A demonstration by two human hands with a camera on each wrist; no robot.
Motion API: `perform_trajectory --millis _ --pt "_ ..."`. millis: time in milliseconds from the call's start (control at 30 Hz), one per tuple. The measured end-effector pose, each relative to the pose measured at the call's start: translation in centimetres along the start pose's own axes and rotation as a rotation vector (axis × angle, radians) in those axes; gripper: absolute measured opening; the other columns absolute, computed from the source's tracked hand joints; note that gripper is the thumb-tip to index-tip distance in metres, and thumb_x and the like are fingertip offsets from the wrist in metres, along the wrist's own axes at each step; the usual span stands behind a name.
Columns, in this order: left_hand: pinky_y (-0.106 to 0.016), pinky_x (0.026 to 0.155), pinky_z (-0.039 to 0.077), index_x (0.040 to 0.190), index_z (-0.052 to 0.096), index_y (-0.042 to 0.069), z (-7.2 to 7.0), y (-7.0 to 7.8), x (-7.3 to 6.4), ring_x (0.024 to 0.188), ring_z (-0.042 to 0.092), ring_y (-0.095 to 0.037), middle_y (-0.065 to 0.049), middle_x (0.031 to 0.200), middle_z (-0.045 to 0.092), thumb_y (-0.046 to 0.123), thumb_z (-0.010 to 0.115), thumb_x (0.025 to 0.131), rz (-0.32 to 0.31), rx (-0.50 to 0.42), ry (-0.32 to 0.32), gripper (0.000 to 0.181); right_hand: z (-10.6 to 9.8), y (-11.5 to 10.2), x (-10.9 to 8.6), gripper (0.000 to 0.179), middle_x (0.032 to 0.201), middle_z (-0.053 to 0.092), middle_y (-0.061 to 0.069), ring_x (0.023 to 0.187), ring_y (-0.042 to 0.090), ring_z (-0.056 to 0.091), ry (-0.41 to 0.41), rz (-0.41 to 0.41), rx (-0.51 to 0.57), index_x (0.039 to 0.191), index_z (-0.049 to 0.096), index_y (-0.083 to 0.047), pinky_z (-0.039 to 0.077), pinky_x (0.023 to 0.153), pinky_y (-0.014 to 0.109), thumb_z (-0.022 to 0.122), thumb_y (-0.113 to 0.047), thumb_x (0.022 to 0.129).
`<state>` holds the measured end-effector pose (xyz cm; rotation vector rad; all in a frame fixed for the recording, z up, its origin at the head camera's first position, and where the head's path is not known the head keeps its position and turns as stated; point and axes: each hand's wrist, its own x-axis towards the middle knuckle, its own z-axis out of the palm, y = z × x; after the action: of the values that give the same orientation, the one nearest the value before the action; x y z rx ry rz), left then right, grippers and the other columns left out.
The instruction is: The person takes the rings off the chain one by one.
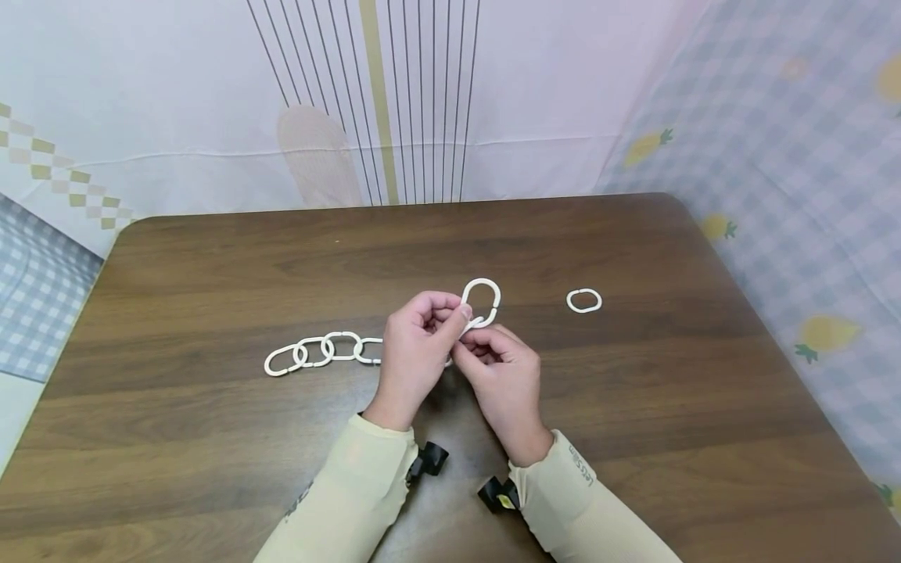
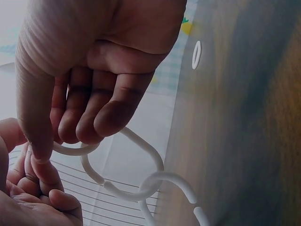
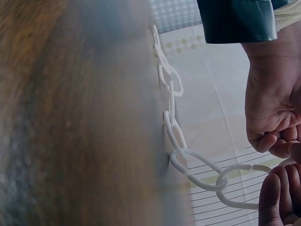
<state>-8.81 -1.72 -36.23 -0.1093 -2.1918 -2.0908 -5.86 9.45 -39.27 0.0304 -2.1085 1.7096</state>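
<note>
A white plastic C-shaped link (image 1: 498, 293) stands up between my hands, its lower end passing through another white link. My left hand (image 1: 415, 352) pinches it between thumb and fingers. Close on the right, my right hand (image 1: 503, 375) pinches the joined link just below; its fingers hide much of that piece. A chain of several white links (image 1: 326, 348) runs left along the table from behind my left hand. In the left wrist view, a chain link (image 2: 155, 150) hangs beneath the right hand's fingers. The chain (image 3: 180, 136) rises to the hands in the right wrist view.
One loose white link (image 1: 568, 300) lies on the brown wooden table (image 1: 669, 375), to the right of my hands. A patterned white cloth (image 1: 549, 94) hangs behind the far edge. Blue checked cloth (image 1: 774, 203) borders the right side.
</note>
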Motion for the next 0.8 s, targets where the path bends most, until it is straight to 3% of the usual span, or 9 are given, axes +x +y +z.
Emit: perform_trajectory --millis 533,800 --pt "-0.019 0.055 0.046 0.094 0.074 0.002 -0.61 -0.14 0.61 0.063 0.057 -0.01 -0.007 0.078 0.07 0.011 0.076 0.088 0.022 0.024 0.021 0.011 -0.7 0.47 0.54 0.006 0.079 0.072 0.003 0.07 0.009 0.065 -0.005 -0.146 -0.011 0.081 0.078 -0.002 0.055 0.065 0.019 0.081 -0.006 0.083" --pt "-0.019 0.055 0.046 0.093 0.074 0.002 -1.01 -0.44 0.79 0.064 0.057 -0.01 -0.006 0.074 0.068 0.01 0.076 0.087 0.02 0.035 0.048 0.009 -0.98 0.55 0.91 0.011 0.079 0.072 0.002 0.069 0.009 0.065 0.009 -0.177 -0.015 0.082 0.078 0.0 0.055 0.065 0.019 0.079 -0.011 0.085"
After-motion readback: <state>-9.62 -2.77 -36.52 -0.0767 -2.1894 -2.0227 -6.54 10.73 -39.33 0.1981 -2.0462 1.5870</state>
